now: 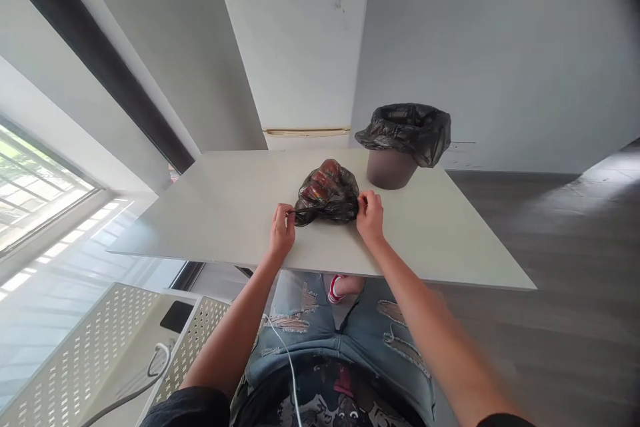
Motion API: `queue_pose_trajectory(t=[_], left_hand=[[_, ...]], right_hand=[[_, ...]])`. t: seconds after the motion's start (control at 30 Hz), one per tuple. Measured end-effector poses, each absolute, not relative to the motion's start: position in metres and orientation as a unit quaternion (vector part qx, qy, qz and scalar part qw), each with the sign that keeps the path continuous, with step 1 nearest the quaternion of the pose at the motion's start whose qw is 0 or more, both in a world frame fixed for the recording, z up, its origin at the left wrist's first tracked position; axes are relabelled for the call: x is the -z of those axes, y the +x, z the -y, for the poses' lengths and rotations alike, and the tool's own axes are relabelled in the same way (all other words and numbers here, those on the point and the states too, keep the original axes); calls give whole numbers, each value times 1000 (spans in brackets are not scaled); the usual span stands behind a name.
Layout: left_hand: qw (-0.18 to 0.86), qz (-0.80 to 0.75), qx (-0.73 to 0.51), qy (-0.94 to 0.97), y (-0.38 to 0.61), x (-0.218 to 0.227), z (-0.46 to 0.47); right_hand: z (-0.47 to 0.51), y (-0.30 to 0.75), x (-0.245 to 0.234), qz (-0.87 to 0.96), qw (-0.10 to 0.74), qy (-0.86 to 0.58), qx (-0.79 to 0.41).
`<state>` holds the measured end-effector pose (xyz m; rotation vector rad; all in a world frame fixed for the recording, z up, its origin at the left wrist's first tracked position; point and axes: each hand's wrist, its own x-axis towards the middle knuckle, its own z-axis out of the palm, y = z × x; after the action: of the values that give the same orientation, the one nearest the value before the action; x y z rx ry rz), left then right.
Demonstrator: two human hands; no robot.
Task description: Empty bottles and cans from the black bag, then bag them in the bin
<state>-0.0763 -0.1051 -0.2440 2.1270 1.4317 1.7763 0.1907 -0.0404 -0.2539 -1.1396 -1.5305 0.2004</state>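
A black plastic bag (327, 190) rests on the white table in front of me, and reddish contents show through its thin film. My left hand (283, 227) pinches a twisted strand at the bag's left side. On the other side, my right hand (370, 213) grips the bag's edge between thumb and fingers. What exactly lies inside the bag I cannot make out.
A brown bin (391, 170) lined with a black bag (430, 137) stands at the table's (225, 207) back right. Behind the table rises a white fridge (305, 47). A perforated cream basket (120, 333) holding a dark phone-like object and a cable is at lower left.
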Motion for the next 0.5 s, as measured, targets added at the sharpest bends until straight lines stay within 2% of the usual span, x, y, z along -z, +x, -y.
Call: queue_pose_trajectory(t=[0.1,0.2,0.3,0.37,0.43,0.5], left_hand=[[8,-492,-605,627,-78,245,105],[29,-513,-608,605,-77,244,105],[42,-518,-588,620,-76,244,106],[33,-518,-591,617,-76,245,105],[10,-528,-611,590,-79,245,104],[-14,-549,-630,548,-83,246,103]], right_hand=[[43,193,253,628,599,-496,-35],[54,189,247,678,606,-415,14],[64,179,244,830,490,-265,12],[65,172,246,885,410,-221,14],[62,169,248,879,404,-251,17],[57,172,250,834,450,-319,1]])
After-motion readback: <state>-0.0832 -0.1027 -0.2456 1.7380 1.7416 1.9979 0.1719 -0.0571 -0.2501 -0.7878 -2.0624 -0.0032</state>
